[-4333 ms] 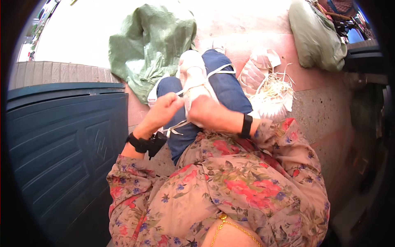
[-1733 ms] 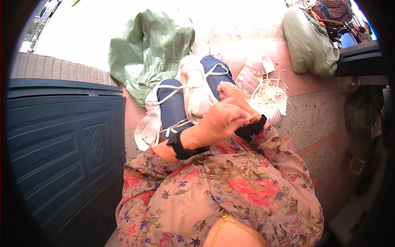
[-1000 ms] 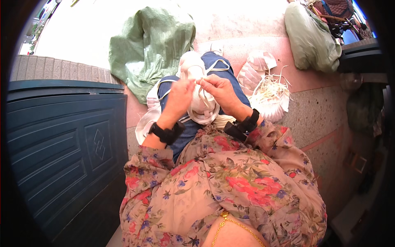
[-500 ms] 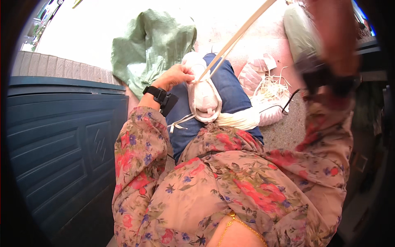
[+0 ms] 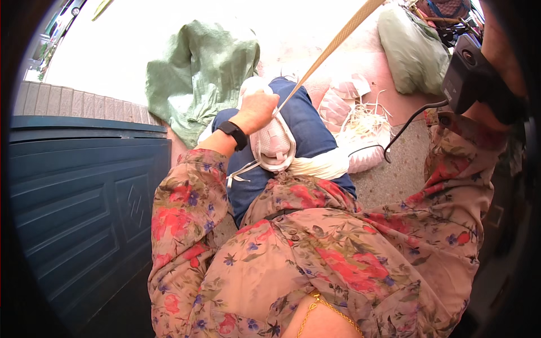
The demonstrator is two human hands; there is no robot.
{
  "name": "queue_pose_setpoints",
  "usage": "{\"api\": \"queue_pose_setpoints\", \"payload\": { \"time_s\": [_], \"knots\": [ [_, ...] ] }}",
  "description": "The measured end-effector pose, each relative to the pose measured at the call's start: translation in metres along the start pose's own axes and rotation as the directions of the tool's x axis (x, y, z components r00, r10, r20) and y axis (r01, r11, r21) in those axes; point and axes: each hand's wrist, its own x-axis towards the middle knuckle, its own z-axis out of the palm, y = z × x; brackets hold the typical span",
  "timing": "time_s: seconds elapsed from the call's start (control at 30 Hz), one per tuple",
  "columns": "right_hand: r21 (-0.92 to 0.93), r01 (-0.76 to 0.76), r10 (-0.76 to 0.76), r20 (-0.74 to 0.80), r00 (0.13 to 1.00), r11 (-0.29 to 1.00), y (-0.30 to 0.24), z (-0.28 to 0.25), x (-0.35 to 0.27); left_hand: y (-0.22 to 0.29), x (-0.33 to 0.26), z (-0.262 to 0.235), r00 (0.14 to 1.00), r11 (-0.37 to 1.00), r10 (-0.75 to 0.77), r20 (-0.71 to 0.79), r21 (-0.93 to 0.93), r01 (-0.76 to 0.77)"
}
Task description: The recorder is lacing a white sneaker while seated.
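Note:
A pale sneaker lies across my lap on my blue trousers, its opening toward me and its toe away. Over its upper, my left hand is closed in a fist; the fingers hide just what they grip. From beside this fist a flat cream shoelace runs taut up and right, out of the top edge. A loose lace end hangs at the shoe's left side. At the upper right rim my right hand is raised, its fingers cut off by the picture's edge.
Right of my knees lies a heap of cream laces on pale wrapped shoe parts. A cream bundle rests on my lap. Green sacks stand ahead left and right. A blue panelled door is at left; a black cable hangs at right.
My right hand has swung outward to the right rim. The two lace strands now appear as one taut band. My left hand has turned from a pinch into a fist over the sneaker.

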Motion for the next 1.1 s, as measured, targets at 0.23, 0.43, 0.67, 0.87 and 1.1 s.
{"api": "queue_pose_setpoints", "payload": {
  "time_s": [0.23, 0.43, 0.67, 0.87, 1.1],
  "knots": [
    [0.043, 0.001, -0.003, 0.036, 0.999, 0.999, 0.003, -0.012, 0.009, 0.027, 0.004, 0.005, 0.992, 0.999, 0.024, 0.124, 0.041, -0.029],
    [0.066, 0.006, -0.01, 0.057, 0.998, 0.998, 0.001, -0.026, 0.015, 0.0, 0.041, -0.001, 0.975, 0.936, -0.13, 0.178, -0.303, 0.18],
    [0.059, -0.179, 0.161, 0.233, 0.959, 0.982, 0.007, -0.037, 0.004, 0.001, 0.043, -0.011, 0.97, 0.938, -0.074, 0.23, -0.315, 0.147],
    [-0.223, -0.773, 0.769, 0.44, 0.464, 0.594, 0.079, -0.051, -0.112, -0.053, -0.025, -0.024, 0.947, 0.847, -0.29, 0.139, -0.423, 0.321],
    [-0.349, -0.661, 0.711, 0.565, 0.418, 0.665, 0.138, 0.015, -0.204, -0.027, -0.052, -0.008, 0.823, 0.258, -0.394, 0.41, -0.81, 0.527]
  ]
}}
